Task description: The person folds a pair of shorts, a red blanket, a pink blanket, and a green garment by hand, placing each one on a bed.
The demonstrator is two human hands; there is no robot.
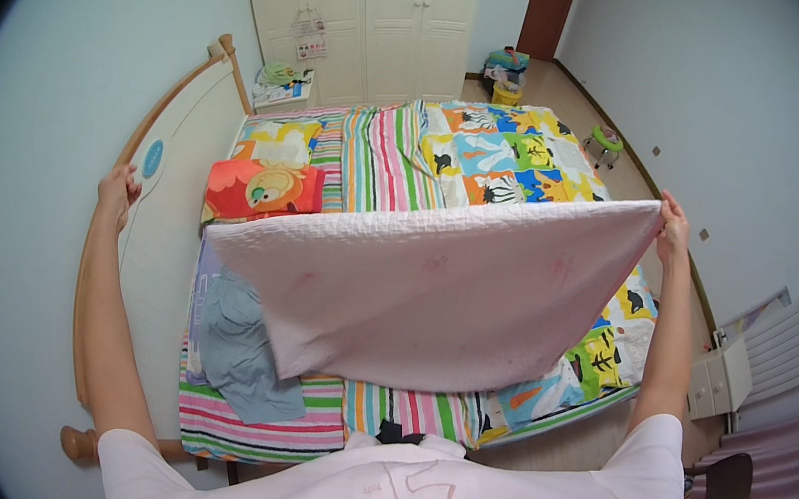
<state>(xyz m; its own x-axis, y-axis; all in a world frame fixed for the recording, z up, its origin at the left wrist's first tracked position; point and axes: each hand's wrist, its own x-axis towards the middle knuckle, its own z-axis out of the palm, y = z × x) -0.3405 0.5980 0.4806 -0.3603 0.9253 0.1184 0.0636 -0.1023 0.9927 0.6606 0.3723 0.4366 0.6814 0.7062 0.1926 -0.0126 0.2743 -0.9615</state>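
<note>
A pale pink quilted sheet (pixel 443 289) with faint pink prints spreads in the air over the bed, its upper edge nearly straight. My right hand (pixel 672 225) grips its upper right corner. My left hand (pixel 118 195) is raised by the headboard (pixel 188 141), fingers curled, with no cloth seen in it; the sheet's upper left corner hangs apart from it. Beneath the sheet's left side lie grey-blue garments (pixel 243 353) and a lavender cloth (pixel 203 298) on the striped bedding (pixel 263 419). Part of the bed is hidden behind the sheet.
A folded red cartoon blanket (pixel 263 188) and a patterned pillow (pixel 276 144) rest near the headboard. An animal-print quilt (pixel 499 145) covers the bed's foot side. Beyond stand a nightstand (pixel 284 94), a white wardrobe (pixel 363 27), a yellow bin (pixel 506 93) and a green stool (pixel 606 139).
</note>
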